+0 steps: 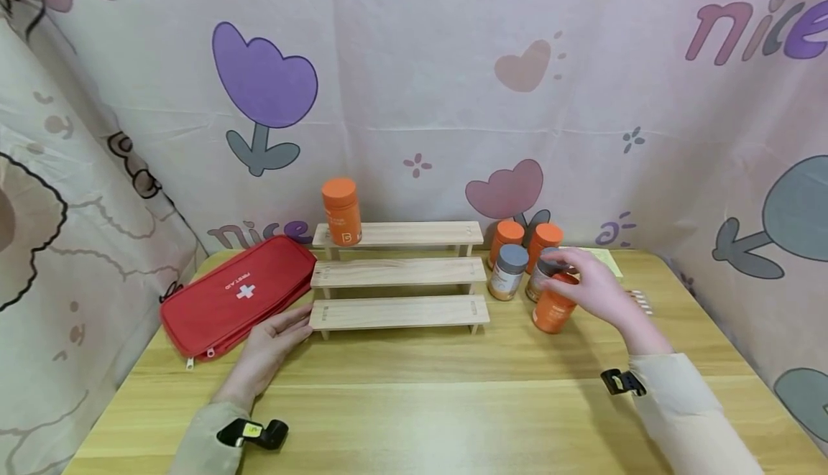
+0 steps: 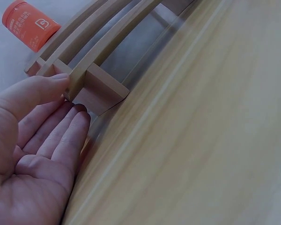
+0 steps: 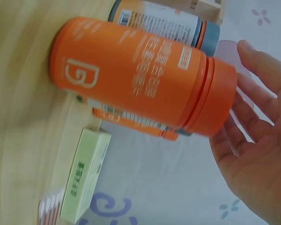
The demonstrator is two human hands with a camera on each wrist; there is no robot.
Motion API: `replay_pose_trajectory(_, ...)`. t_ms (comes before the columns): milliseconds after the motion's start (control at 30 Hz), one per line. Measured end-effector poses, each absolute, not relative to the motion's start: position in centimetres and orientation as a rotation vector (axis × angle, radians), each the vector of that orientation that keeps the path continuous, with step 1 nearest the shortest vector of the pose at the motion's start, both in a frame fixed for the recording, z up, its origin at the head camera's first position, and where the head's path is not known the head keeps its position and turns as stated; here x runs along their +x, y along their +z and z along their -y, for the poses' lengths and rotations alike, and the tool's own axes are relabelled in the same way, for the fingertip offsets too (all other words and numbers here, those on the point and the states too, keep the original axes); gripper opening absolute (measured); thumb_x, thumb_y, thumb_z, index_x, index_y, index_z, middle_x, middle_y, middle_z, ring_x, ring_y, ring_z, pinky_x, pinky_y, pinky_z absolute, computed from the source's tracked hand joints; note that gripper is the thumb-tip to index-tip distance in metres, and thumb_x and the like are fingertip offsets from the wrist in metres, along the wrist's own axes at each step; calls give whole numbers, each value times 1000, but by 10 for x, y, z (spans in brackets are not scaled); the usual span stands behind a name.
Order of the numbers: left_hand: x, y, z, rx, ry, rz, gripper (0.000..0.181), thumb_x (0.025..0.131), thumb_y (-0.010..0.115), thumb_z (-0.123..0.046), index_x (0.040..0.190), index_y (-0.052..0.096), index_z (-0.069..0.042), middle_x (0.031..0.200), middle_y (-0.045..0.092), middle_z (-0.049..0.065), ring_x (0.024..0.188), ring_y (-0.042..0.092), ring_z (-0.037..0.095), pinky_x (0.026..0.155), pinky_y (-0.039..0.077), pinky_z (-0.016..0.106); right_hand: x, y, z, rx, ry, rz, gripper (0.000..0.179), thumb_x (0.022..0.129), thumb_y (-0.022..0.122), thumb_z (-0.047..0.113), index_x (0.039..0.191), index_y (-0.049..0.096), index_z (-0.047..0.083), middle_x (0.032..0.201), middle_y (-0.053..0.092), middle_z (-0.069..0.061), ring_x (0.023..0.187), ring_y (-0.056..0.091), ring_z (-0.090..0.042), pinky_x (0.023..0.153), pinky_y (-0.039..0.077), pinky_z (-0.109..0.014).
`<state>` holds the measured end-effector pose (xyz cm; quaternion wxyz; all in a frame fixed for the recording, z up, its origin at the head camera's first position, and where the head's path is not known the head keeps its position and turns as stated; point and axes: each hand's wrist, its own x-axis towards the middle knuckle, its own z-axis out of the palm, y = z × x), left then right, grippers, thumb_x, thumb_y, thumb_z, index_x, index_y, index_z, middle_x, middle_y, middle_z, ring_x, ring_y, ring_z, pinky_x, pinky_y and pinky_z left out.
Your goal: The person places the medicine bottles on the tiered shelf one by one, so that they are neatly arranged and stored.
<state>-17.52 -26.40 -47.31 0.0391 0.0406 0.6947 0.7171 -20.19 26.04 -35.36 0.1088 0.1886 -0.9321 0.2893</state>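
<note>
At the left end of a three-step wooden rack (image 1: pixel 399 313), my left hand (image 1: pixel 268 349) touches the bottom step. Its thumb lies at the board's end and its fairly straight fingers are beside the leg, in the left wrist view. An orange bottle (image 1: pixel 343 213) stands on the top step, at the left. My right hand (image 1: pixel 598 292) is over the cap of another orange bottle (image 3: pixel 131 75) on the table. In the right wrist view its fingers spread around that cap, with the thumb apart from it. Grey-capped bottles (image 1: pixel 509 274) and more orange bottles (image 1: pixel 504 239) stand just behind.
A red first aid pouch (image 1: pixel 239 295) lies left of the rack. Beyond the right hand are a pale green box (image 3: pixel 86 173) and a striped white item (image 3: pixel 50 206). Patterned curtains (image 1: pixel 401 65) hang behind the wooden table (image 1: pixel 414 403) and at its sides.
</note>
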Motion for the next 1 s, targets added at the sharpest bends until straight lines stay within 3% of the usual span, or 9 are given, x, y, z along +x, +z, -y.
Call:
replay_pose_trajectory(300, -173, -472, 265, 117, 2220, -2114, 57, 91, 65, -9, 139, 40, 11, 121, 59, -9, 110, 56, 1, 89, 48, 19, -190, -356, -274, 577, 786, 2754, 41, 81, 78, 17, 116, 65, -1, 111, 63, -16, 97, 57, -30, 81, 49, -50)
replay_pose_trajectory(600, -173, -470, 264, 120, 2213, -2107, 57, 92, 65, -9, 140, 40, 10, 124, 58, -6, 111, 56, 1, 89, 48, 19, -183, -364, -282, 562, 791, 2743, 41, 81, 78, 19, 115, 65, 0, 113, 60, -14, 95, 56, -25, 78, 53, -43)
replay_pose_trajectory(867, -174, -471, 264, 127, 2214, -2109, 56, 92, 64, -8, 139, 40, 10, 123, 58, -7, 111, 56, 1, 89, 48, 19, -183, -376, -289, 469, 969, 2762, 51, 83, 77, 25, 124, 59, 1, 119, 56, -16, 100, 56, -27, 83, 51, -47)
replay_pose_trajectory(1000, -174, -471, 264, 136, 2222, -2103, 56, 92, 64, -7, 139, 40, 11, 122, 59, -8, 111, 56, 1, 89, 48, 19, -182, -384, -292, 427, 1014, 2780, 58, 83, 76, 28, 131, 53, 3, 122, 57, -16, 103, 55, -26, 85, 51, -41)
